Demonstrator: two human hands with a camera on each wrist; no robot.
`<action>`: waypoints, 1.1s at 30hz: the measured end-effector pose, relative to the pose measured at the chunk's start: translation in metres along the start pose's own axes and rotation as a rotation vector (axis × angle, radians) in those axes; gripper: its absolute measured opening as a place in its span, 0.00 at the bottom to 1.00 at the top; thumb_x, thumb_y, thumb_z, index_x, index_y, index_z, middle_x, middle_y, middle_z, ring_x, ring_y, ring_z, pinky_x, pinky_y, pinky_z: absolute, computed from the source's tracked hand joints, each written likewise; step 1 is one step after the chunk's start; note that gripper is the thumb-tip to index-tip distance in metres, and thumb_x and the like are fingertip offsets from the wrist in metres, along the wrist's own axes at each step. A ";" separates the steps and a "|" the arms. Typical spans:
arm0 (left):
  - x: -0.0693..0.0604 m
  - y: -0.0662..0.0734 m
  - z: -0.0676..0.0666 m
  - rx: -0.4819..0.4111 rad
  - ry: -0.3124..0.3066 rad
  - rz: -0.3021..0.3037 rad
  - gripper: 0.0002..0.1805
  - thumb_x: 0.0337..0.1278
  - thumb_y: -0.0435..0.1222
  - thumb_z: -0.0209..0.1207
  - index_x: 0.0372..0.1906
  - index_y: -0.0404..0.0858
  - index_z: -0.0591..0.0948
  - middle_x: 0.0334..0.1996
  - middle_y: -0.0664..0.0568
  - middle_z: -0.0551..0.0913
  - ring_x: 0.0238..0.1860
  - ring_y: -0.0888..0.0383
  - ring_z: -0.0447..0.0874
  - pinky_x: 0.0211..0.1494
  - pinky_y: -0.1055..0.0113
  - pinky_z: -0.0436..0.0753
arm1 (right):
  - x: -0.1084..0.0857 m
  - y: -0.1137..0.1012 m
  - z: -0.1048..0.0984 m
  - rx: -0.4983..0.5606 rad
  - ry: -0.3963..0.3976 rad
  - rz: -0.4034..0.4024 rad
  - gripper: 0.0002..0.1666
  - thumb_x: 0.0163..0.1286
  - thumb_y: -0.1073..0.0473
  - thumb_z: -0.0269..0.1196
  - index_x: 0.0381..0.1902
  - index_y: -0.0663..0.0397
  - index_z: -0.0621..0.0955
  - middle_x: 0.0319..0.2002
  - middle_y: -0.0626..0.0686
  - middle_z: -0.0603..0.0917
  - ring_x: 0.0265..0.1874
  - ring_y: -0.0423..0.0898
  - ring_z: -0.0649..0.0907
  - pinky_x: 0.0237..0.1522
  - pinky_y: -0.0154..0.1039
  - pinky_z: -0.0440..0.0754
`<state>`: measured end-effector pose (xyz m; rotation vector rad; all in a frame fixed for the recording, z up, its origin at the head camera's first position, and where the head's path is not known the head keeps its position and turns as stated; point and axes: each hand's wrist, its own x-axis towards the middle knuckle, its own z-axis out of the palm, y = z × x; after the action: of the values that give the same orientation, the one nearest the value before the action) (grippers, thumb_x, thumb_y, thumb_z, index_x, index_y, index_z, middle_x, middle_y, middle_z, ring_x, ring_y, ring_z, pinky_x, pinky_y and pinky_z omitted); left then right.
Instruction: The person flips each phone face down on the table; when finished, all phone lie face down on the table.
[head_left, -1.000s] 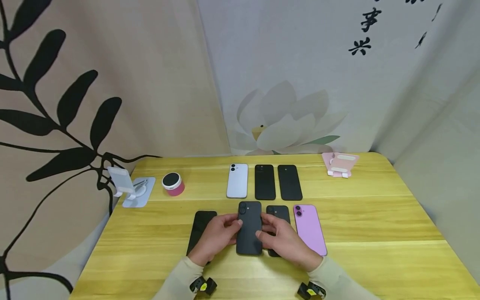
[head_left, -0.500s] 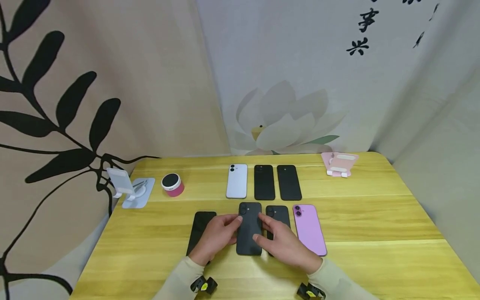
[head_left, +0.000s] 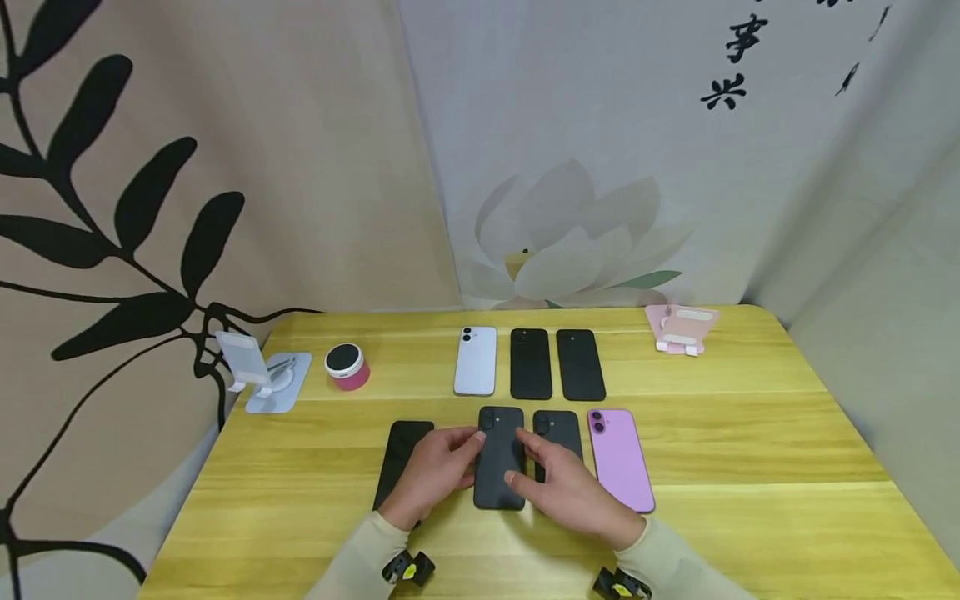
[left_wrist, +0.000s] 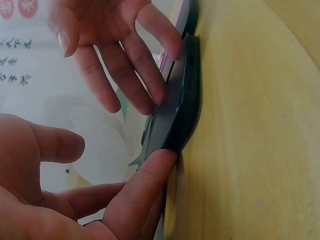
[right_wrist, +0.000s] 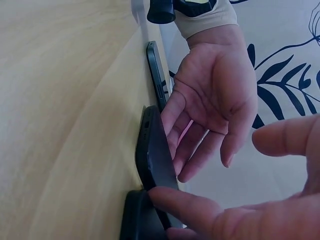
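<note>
A dark grey phone (head_left: 499,467) lies back up on the table, camera towards the far side. My left hand (head_left: 433,468) touches its left edge with relaxed fingers; in the left wrist view one fingertip meets the corner of the phone (left_wrist: 175,102) and the thumb stays apart. On the other side, my right hand (head_left: 573,483) has its fingers loosely spread at the phone's right edge, partly over it. A black phone (head_left: 400,454) is partly hidden behind the left hand. Another dark phone (head_left: 558,425) sits partly beneath the right hand, with a pink-purple phone (head_left: 622,462) beside it.
A back row holds a white phone (head_left: 476,362) and two black phones, one of them a black phone (head_left: 530,364). A pale blue phone stand (head_left: 277,383) and a pink jar (head_left: 349,372) are at the left. A pink stand (head_left: 682,329) is at the far right of the wooden table (head_left: 750,467).
My right hand's fingers have shifted slightly left, over the phone's edge. The phone's far end has come slightly nearer. My left hand has stayed nearly still.
</note>
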<state>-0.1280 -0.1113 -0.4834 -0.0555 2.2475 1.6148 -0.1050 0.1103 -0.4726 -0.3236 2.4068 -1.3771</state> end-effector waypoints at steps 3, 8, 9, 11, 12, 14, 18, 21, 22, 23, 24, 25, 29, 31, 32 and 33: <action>0.000 -0.001 0.000 0.000 -0.009 0.002 0.30 0.80 0.49 0.57 0.71 0.32 0.78 0.64 0.38 0.83 0.55 0.51 0.89 0.49 0.58 0.92 | -0.001 0.000 0.000 -0.002 -0.003 0.001 0.44 0.78 0.48 0.64 0.80 0.66 0.64 0.77 0.66 0.71 0.72 0.65 0.77 0.72 0.64 0.74; 0.001 0.000 0.000 -0.002 -0.016 -0.025 0.30 0.79 0.49 0.57 0.71 0.32 0.78 0.64 0.39 0.83 0.56 0.51 0.89 0.50 0.58 0.92 | -0.001 -0.001 -0.001 0.002 -0.010 0.007 0.43 0.78 0.47 0.64 0.80 0.65 0.65 0.77 0.65 0.71 0.72 0.64 0.77 0.72 0.64 0.74; 0.001 0.000 0.000 -0.003 -0.017 -0.031 0.30 0.79 0.49 0.58 0.71 0.32 0.78 0.64 0.39 0.83 0.55 0.51 0.89 0.50 0.58 0.92 | -0.001 -0.001 -0.001 0.003 -0.009 0.008 0.43 0.78 0.47 0.64 0.80 0.65 0.65 0.76 0.65 0.72 0.72 0.64 0.77 0.72 0.64 0.74; 0.001 0.000 0.000 0.000 -0.020 -0.031 0.29 0.79 0.49 0.58 0.70 0.32 0.78 0.64 0.39 0.83 0.55 0.51 0.88 0.50 0.58 0.92 | -0.001 -0.001 -0.001 0.005 -0.004 0.006 0.42 0.78 0.47 0.64 0.79 0.64 0.66 0.76 0.64 0.73 0.72 0.63 0.77 0.72 0.64 0.74; 0.001 -0.001 0.000 0.007 -0.022 -0.028 0.29 0.79 0.49 0.58 0.70 0.32 0.78 0.63 0.40 0.83 0.54 0.52 0.88 0.50 0.58 0.92 | -0.001 -0.001 -0.002 0.004 0.000 0.001 0.42 0.78 0.47 0.64 0.79 0.64 0.67 0.75 0.64 0.73 0.72 0.63 0.77 0.71 0.64 0.75; 0.000 -0.001 -0.001 0.026 -0.024 -0.014 0.28 0.78 0.48 0.58 0.69 0.32 0.79 0.62 0.40 0.84 0.53 0.52 0.89 0.50 0.57 0.92 | 0.000 -0.002 -0.001 -0.001 0.005 -0.009 0.42 0.77 0.46 0.65 0.79 0.64 0.68 0.75 0.64 0.74 0.71 0.62 0.78 0.69 0.62 0.78; -0.003 0.000 -0.006 0.092 -0.016 0.016 0.26 0.78 0.48 0.58 0.67 0.35 0.81 0.59 0.43 0.85 0.49 0.53 0.88 0.49 0.58 0.91 | 0.001 -0.004 -0.001 -0.004 0.007 -0.030 0.42 0.77 0.46 0.65 0.79 0.64 0.67 0.75 0.65 0.73 0.65 0.60 0.83 0.61 0.54 0.86; -0.006 0.001 -0.011 0.127 0.001 0.024 0.25 0.77 0.48 0.59 0.66 0.36 0.82 0.56 0.46 0.86 0.47 0.54 0.87 0.48 0.60 0.90 | 0.003 -0.005 0.002 0.006 0.000 -0.050 0.42 0.77 0.48 0.65 0.79 0.65 0.67 0.75 0.67 0.72 0.65 0.61 0.83 0.56 0.47 0.89; -0.007 0.000 -0.013 0.134 0.008 0.025 0.24 0.77 0.49 0.59 0.65 0.37 0.82 0.56 0.46 0.86 0.47 0.54 0.87 0.47 0.62 0.89 | 0.004 -0.006 0.003 0.010 -0.001 -0.058 0.42 0.78 0.48 0.65 0.79 0.65 0.67 0.75 0.67 0.72 0.66 0.61 0.83 0.56 0.47 0.89; -0.008 0.000 -0.015 0.137 0.016 0.025 0.24 0.77 0.48 0.59 0.65 0.37 0.82 0.55 0.47 0.87 0.47 0.55 0.87 0.46 0.63 0.88 | 0.005 -0.006 0.004 0.011 -0.003 -0.067 0.41 0.78 0.49 0.65 0.78 0.66 0.67 0.75 0.67 0.72 0.67 0.61 0.82 0.56 0.46 0.89; -0.009 0.000 -0.017 0.139 0.023 0.023 0.24 0.77 0.48 0.60 0.65 0.37 0.83 0.55 0.47 0.87 0.46 0.55 0.86 0.45 0.63 0.88 | 0.006 -0.007 0.005 0.013 -0.006 -0.074 0.41 0.78 0.49 0.64 0.78 0.65 0.67 0.74 0.67 0.73 0.68 0.62 0.81 0.57 0.46 0.89; -0.010 -0.001 -0.019 0.139 0.032 0.021 0.23 0.77 0.48 0.60 0.64 0.37 0.83 0.54 0.48 0.87 0.46 0.55 0.86 0.45 0.64 0.87 | 0.008 -0.008 0.006 0.016 -0.013 -0.079 0.40 0.78 0.49 0.64 0.78 0.65 0.67 0.74 0.66 0.73 0.69 0.62 0.79 0.58 0.47 0.88; -0.013 -0.004 -0.029 0.120 0.062 0.013 0.22 0.77 0.46 0.60 0.64 0.37 0.83 0.53 0.48 0.87 0.46 0.54 0.85 0.45 0.64 0.87 | 0.014 -0.010 0.011 0.047 -0.052 -0.092 0.39 0.79 0.49 0.63 0.78 0.63 0.67 0.74 0.64 0.74 0.69 0.61 0.79 0.61 0.49 0.87; -0.015 -0.006 -0.035 0.113 0.078 0.007 0.21 0.78 0.46 0.60 0.63 0.37 0.83 0.53 0.48 0.87 0.47 0.54 0.85 0.46 0.62 0.87 | 0.017 -0.011 0.014 0.067 -0.069 -0.100 0.38 0.79 0.49 0.63 0.78 0.63 0.68 0.74 0.63 0.74 0.70 0.60 0.79 0.63 0.49 0.85; -0.016 -0.008 -0.038 0.111 0.087 0.003 0.21 0.78 0.46 0.60 0.64 0.37 0.83 0.53 0.48 0.87 0.47 0.54 0.85 0.47 0.61 0.87 | 0.019 -0.012 0.016 0.079 -0.078 -0.104 0.37 0.79 0.50 0.62 0.78 0.63 0.68 0.74 0.63 0.74 0.70 0.60 0.79 0.63 0.50 0.85; -0.017 -0.009 -0.041 0.110 0.097 -0.003 0.21 0.78 0.46 0.60 0.64 0.38 0.83 0.53 0.48 0.87 0.48 0.54 0.85 0.47 0.61 0.87 | 0.020 -0.013 0.018 0.084 -0.083 -0.111 0.37 0.79 0.50 0.62 0.78 0.63 0.68 0.74 0.63 0.75 0.69 0.60 0.79 0.63 0.50 0.85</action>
<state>-0.1213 -0.1551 -0.4745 -0.1105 2.4039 1.5139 -0.1159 0.0828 -0.4734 -0.4889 2.2870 -1.4771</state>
